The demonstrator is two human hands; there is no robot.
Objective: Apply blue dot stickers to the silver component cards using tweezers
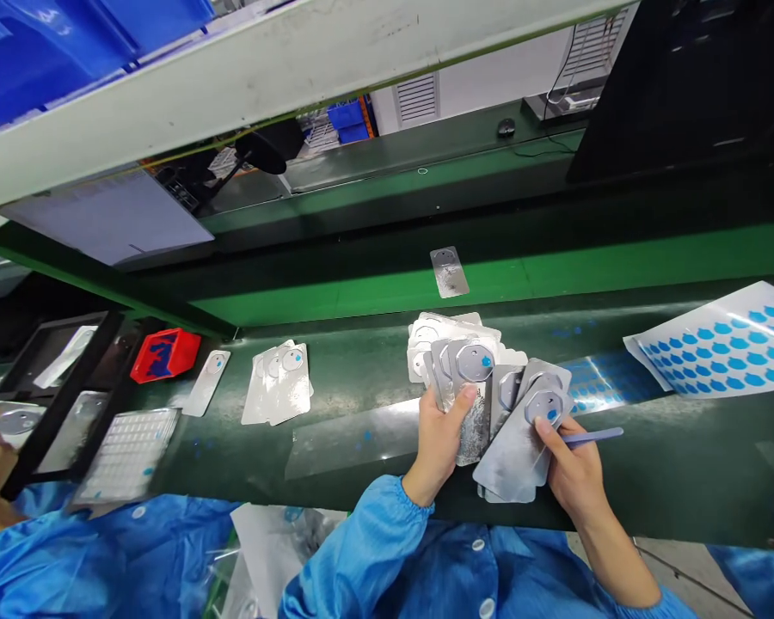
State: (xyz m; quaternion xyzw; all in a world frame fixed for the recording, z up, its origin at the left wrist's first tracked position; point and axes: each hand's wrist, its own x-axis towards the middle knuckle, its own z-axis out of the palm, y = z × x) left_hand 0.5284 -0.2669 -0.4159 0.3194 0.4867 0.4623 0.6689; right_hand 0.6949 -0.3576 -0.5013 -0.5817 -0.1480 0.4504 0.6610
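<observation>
The left hand (437,449) grips a fanned stack of thin, brushed-metal plates (512,430) with octagonal recesses. The right hand (575,471) pinches the stack's edge and a slim blue tool (593,437).

**Sheet-metal plates** (512,456): thin, silver-grey, matt, mottled with rough-looking scuffs.
**Tweezers** (593,437): slim, smooth, blue; coated metal or plastic, cannot tell.
**Adhesive-dot sheet** (715,340): glossy white backing, blue dots.
**Worktop** (374,365): dark green, smooth, semi-gloss.
**Storage bins** (52,43): blue plastic, glossy.
**Small box** (166,355): red plastic.
**Smock** (168,550): blue woven cloth, faint sheen.
</observation>
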